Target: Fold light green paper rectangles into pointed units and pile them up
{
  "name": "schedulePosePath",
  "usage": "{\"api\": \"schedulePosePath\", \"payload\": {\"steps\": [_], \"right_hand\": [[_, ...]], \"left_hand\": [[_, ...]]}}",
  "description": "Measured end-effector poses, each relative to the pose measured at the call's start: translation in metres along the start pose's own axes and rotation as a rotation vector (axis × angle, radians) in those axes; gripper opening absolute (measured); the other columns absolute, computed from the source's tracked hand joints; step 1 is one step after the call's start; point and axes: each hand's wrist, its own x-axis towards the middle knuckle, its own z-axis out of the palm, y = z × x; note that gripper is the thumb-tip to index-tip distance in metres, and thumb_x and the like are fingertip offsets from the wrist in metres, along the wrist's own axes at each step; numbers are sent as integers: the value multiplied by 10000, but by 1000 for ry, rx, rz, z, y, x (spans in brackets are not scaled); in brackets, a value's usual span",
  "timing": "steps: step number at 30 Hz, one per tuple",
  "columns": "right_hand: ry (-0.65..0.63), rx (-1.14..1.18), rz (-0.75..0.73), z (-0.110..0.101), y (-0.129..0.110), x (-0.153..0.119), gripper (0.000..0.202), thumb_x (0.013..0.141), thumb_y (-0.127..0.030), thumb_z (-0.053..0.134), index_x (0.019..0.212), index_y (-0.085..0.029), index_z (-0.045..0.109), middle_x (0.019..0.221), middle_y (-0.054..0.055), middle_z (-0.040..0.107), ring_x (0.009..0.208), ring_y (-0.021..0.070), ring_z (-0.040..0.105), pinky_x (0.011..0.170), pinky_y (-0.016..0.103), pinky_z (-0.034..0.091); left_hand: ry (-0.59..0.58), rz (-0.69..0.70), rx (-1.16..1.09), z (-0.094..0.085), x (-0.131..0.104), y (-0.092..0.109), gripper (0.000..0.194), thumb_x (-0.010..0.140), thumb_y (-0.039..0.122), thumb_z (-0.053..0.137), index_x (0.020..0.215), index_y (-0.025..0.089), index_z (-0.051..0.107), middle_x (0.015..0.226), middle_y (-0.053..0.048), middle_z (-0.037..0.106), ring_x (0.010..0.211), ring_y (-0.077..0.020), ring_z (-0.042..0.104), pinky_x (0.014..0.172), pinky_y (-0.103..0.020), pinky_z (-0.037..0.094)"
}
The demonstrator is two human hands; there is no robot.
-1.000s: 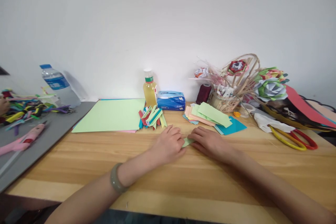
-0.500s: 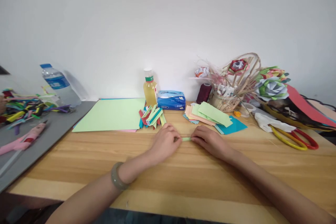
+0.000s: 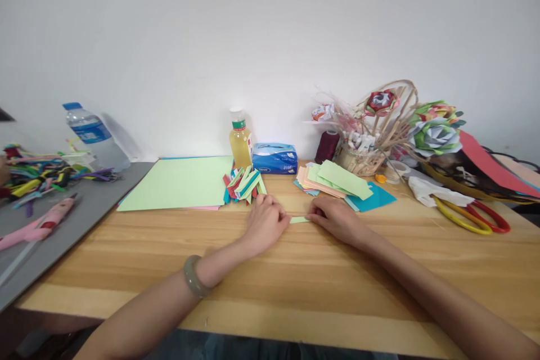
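A narrow light-green paper strip (image 3: 299, 219) lies low over the wooden table between my two hands. My left hand (image 3: 267, 220) pinches its left end, thumb against curled fingers. At the other end my right hand (image 3: 335, 218) has its fingers closed on the strip. The fingers hide both ends. Just beyond my left hand is a heap of folded coloured paper strips (image 3: 243, 184). Behind my right hand lies a fanned pile of paper pieces (image 3: 337, 180) in green, peach and blue.
Large green sheets (image 3: 177, 183) lie at left. A drink bottle (image 3: 240, 139) and tissue pack (image 3: 275, 158) stand by the wall. Scissors (image 3: 472, 216) with yellow and red handles, a jar of sticks (image 3: 358, 160) and paper flowers (image 3: 435, 136) are at right. A pink glue gun (image 3: 50, 219) rests far left.
The strip between my hands shows a wider, flatter face than before. My hands have barely moved, and the view has shifted slightly.
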Motion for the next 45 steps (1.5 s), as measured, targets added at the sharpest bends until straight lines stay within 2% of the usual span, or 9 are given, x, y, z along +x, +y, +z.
{"api": "schedulePosePath", "payload": {"steps": [5, 10, 17, 23, 31, 35, 39, 42, 45], "right_hand": [[42, -10, 14, 4, 2, -3, 136, 826, -278, 527, 726, -190, 554, 750, 35, 607, 700, 171, 539, 611, 280, 368], [48, 14, 5, 7, 9, -5, 100, 815, -255, 538, 738, -193, 552, 755, 25, 601, 713, 168, 541, 620, 275, 375], [53, 47, -33, 8, 13, -8, 100, 825, -257, 532, 754, -193, 561, 768, 25, 603, 744, 168, 545, 654, 282, 391], [68, 10, -5, 4, 15, -13, 126, 830, -289, 510, 755, -200, 558, 796, 35, 607, 777, 190, 539, 692, 321, 373], [81, -10, 36, -5, 32, -25, 88, 782, -236, 503, 716, -200, 549, 733, 24, 613, 712, 180, 545, 641, 300, 385], [95, 24, -1, -11, 23, -20, 172, 846, -258, 445, 750, -198, 575, 750, 33, 619, 706, 169, 565, 641, 287, 434], [94, -49, -196, -11, -2, -16, 176, 873, -278, 459, 930, -191, 602, 956, 91, 618, 939, 217, 553, 811, 354, 434], [13, -100, -269, -6, -19, -10, 202, 887, -276, 441, 913, -191, 624, 949, 101, 619, 912, 221, 561, 803, 367, 435], [-3, 45, -135, -1, -28, -4, 324, 921, -341, 372, 794, -182, 624, 816, 84, 641, 788, 205, 582, 709, 332, 449]], "left_hand": [[12, 27, 69, 2, 0, -2, 202, 818, 257, 562, 641, 164, 584, 835, -63, 539, 911, -230, 446, 811, -377, 403], [6, 13, 87, -1, -2, -3, 60, 803, 225, 600, 819, 167, 594, 931, -62, 539, 952, -229, 435, 812, -363, 386], [-51, 334, 233, -3, -1, 0, 202, 878, 178, 514, 944, 307, 655, 957, -6, 576, 996, -225, 433, 782, -366, 328], [-75, 507, 507, -4, -1, 4, 150, 875, 190, 530, 994, 190, 621, 895, -51, 586, 982, -238, 459, 778, -385, 315], [-23, 470, 318, -8, -2, 3, 159, 839, 282, 547, 895, 202, 672, 906, -52, 590, 970, -222, 467, 786, -372, 330], [-51, 564, 317, -3, 4, 0, 142, 861, 240, 533, 826, 174, 654, 897, -26, 620, 928, -178, 507, 762, -326, 354], [-18, 638, 359, 3, 7, -3, 123, 852, 157, 519, 807, 146, 633, 836, -39, 634, 882, -175, 539, 747, -312, 386], [22, 561, 204, 2, 6, -3, 131, 837, 145, 513, 773, 151, 627, 802, -45, 643, 864, -177, 555, 764, -307, 414], [54, 238, -230, -2, 7, -3, 101, 812, 162, 524, 766, 168, 614, 782, -18, 646, 780, -151, 573, 713, -275, 442]]}}
